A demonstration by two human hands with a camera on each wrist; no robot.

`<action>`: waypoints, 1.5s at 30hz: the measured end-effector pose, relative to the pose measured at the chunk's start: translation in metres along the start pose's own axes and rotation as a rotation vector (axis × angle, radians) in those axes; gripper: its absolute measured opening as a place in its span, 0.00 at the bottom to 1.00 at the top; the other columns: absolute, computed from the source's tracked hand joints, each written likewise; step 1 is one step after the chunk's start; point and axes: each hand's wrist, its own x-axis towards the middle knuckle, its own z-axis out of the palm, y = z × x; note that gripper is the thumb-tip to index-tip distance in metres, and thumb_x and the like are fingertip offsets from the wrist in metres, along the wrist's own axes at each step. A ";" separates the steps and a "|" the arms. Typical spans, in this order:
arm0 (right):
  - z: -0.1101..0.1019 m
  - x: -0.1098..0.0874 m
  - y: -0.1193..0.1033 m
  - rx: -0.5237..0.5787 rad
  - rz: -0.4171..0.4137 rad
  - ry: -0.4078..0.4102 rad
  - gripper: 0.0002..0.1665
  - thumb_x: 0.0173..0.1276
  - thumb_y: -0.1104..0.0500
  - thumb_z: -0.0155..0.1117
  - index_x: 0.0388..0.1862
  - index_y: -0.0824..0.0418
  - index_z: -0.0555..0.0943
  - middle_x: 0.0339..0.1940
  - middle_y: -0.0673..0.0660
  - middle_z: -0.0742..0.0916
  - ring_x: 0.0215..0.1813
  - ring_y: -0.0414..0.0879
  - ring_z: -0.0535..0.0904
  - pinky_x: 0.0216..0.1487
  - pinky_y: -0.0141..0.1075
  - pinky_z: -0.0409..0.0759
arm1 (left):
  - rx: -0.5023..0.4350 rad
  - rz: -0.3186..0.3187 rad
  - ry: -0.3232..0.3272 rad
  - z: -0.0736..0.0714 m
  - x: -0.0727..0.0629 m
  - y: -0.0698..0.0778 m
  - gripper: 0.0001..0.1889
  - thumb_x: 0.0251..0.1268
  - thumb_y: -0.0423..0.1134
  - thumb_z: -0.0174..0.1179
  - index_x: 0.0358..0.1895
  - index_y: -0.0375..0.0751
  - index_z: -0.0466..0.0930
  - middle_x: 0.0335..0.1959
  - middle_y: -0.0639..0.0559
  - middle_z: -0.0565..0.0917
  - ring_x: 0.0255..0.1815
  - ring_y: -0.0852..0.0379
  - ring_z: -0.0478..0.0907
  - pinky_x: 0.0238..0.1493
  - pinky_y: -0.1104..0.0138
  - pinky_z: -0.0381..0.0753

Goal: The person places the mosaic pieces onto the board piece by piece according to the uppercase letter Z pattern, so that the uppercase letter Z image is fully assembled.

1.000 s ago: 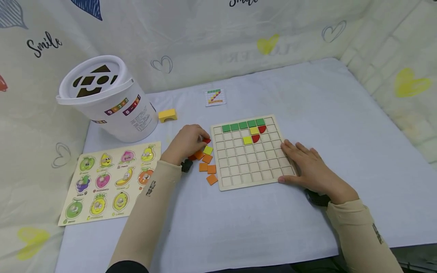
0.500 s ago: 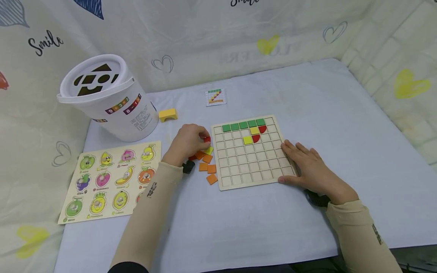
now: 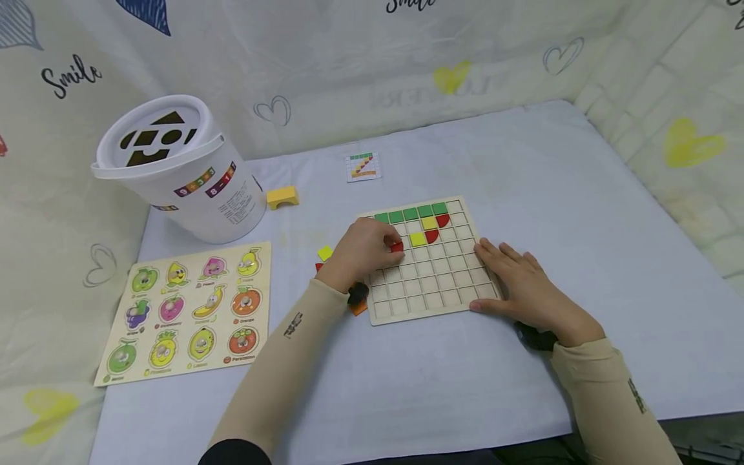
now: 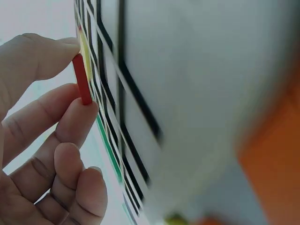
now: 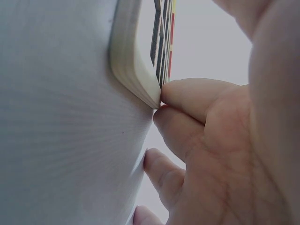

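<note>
Between thumb and fingertips, my left hand (image 3: 361, 255) pinches a small red tile (image 4: 82, 79) with one rounded side, held over the left part of the wooden grid board (image 3: 433, 284). A row of green square tiles (image 3: 411, 214) lies along the board's top. Below it, yellow squares (image 3: 418, 239) and red rounded tiles (image 3: 432, 236) step down diagonally to the left. My right hand (image 3: 523, 287) lies with fingers extended at the board's right side, fingertips touching its edge (image 5: 133, 70). My left hand and wrist partly hide the loose tiles, including a yellow one (image 3: 325, 253) and an orange one (image 3: 359, 308).
A white bucket (image 3: 197, 206) with a shape-hole lid stands at the back left, with a yellow arch block (image 3: 283, 197) beside it. A fruit puzzle board (image 3: 188, 310) lies at left. Behind the grid board is a small pattern card (image 3: 363, 166).
My left hand picked up the red tile from beside the loose pile and has carried it right, over the board's left part. My right hand stays at the board's edge.
</note>
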 end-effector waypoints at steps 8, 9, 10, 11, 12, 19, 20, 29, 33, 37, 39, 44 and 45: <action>0.000 0.001 -0.002 -0.003 0.004 -0.005 0.67 0.61 0.32 0.74 0.87 0.59 0.50 0.88 0.61 0.54 0.86 0.70 0.45 0.80 0.71 0.41 | 0.050 0.043 -0.060 0.008 0.011 0.022 0.08 0.65 0.45 0.72 0.41 0.46 0.91 0.33 0.56 0.88 0.38 0.59 0.78 0.44 0.68 0.78; 0.000 0.001 -0.002 -0.004 0.002 -0.005 0.67 0.61 0.32 0.74 0.87 0.58 0.50 0.88 0.61 0.54 0.86 0.70 0.45 0.80 0.71 0.41 | 0.051 0.042 -0.068 0.009 0.013 0.024 0.08 0.65 0.45 0.72 0.41 0.46 0.91 0.33 0.56 0.88 0.38 0.59 0.78 0.44 0.68 0.78; 0.000 0.002 -0.002 -0.005 -0.001 -0.006 0.67 0.62 0.31 0.73 0.87 0.58 0.50 0.88 0.61 0.54 0.86 0.70 0.46 0.80 0.71 0.41 | 0.056 0.040 -0.076 0.009 0.014 0.026 0.07 0.65 0.45 0.72 0.41 0.47 0.91 0.33 0.57 0.88 0.38 0.60 0.78 0.45 0.68 0.78; 0.000 0.002 -0.003 -0.006 -0.003 -0.006 0.67 0.62 0.31 0.73 0.87 0.58 0.50 0.88 0.61 0.54 0.86 0.70 0.46 0.80 0.71 0.41 | 0.059 0.038 -0.082 0.010 0.014 0.027 0.07 0.65 0.45 0.72 0.40 0.47 0.91 0.33 0.57 0.88 0.38 0.60 0.78 0.45 0.68 0.78; 0.001 0.002 -0.003 -0.007 -0.007 -0.006 0.67 0.62 0.31 0.73 0.87 0.58 0.50 0.88 0.61 0.54 0.86 0.70 0.46 0.80 0.71 0.42 | 0.063 0.034 -0.088 0.010 0.015 0.028 0.07 0.65 0.45 0.72 0.40 0.47 0.91 0.33 0.57 0.88 0.38 0.60 0.78 0.45 0.68 0.78; 0.001 0.003 -0.004 -0.005 -0.019 -0.003 0.66 0.62 0.31 0.72 0.87 0.57 0.50 0.88 0.60 0.54 0.86 0.70 0.46 0.80 0.71 0.41 | 0.131 0.031 -0.090 0.011 0.016 0.032 0.07 0.64 0.47 0.73 0.39 0.50 0.91 0.35 0.59 0.87 0.42 0.60 0.77 0.48 0.68 0.79; 0.000 0.003 -0.004 -0.006 -0.020 -0.003 0.66 0.62 0.31 0.72 0.87 0.57 0.50 0.88 0.60 0.54 0.86 0.70 0.46 0.80 0.71 0.41 | 0.138 0.031 -0.089 0.010 0.016 0.032 0.07 0.64 0.47 0.74 0.39 0.50 0.91 0.35 0.59 0.87 0.42 0.59 0.77 0.49 0.68 0.79; 0.002 0.004 -0.004 -0.005 -0.020 -0.006 0.67 0.62 0.31 0.72 0.87 0.57 0.50 0.88 0.60 0.54 0.86 0.70 0.45 0.80 0.71 0.41 | 0.130 0.016 -0.071 0.008 0.013 0.030 0.10 0.62 0.49 0.75 0.39 0.49 0.89 0.35 0.58 0.86 0.43 0.59 0.77 0.46 0.67 0.79; 0.002 0.004 -0.004 -0.014 -0.007 -0.007 0.67 0.62 0.30 0.73 0.87 0.57 0.50 0.88 0.60 0.54 0.86 0.71 0.45 0.80 0.71 0.41 | 0.085 -0.030 -0.061 0.006 0.010 0.023 0.12 0.62 0.51 0.75 0.43 0.50 0.90 0.39 0.58 0.88 0.45 0.59 0.78 0.49 0.66 0.81; 0.002 0.003 -0.003 -0.017 0.001 -0.005 0.68 0.61 0.31 0.73 0.87 0.58 0.50 0.88 0.61 0.54 0.86 0.71 0.45 0.80 0.71 0.41 | 0.058 -0.072 -0.037 0.000 0.004 0.012 0.12 0.63 0.49 0.74 0.46 0.49 0.91 0.42 0.57 0.88 0.48 0.57 0.78 0.53 0.63 0.81; 0.002 0.003 -0.002 -0.014 0.001 -0.004 0.67 0.62 0.32 0.74 0.87 0.58 0.50 0.88 0.61 0.54 0.86 0.71 0.45 0.80 0.71 0.41 | 0.056 -0.087 -0.024 -0.004 0.000 0.005 0.11 0.64 0.47 0.73 0.47 0.48 0.91 0.42 0.56 0.89 0.49 0.56 0.78 0.54 0.62 0.81; 0.002 0.001 -0.001 -0.016 0.008 -0.006 0.68 0.61 0.32 0.74 0.87 0.58 0.50 0.88 0.61 0.54 0.86 0.72 0.46 0.80 0.72 0.41 | 0.056 -0.119 0.015 -0.015 -0.012 -0.015 0.10 0.65 0.45 0.73 0.46 0.46 0.91 0.43 0.54 0.90 0.49 0.54 0.82 0.56 0.61 0.82; 0.002 0.001 -0.001 -0.017 0.011 -0.007 0.68 0.61 0.32 0.74 0.87 0.59 0.50 0.88 0.61 0.54 0.86 0.72 0.46 0.80 0.72 0.41 | 0.053 -0.131 0.022 -0.017 -0.014 -0.019 0.10 0.65 0.45 0.73 0.46 0.46 0.91 0.43 0.54 0.90 0.49 0.54 0.82 0.56 0.61 0.82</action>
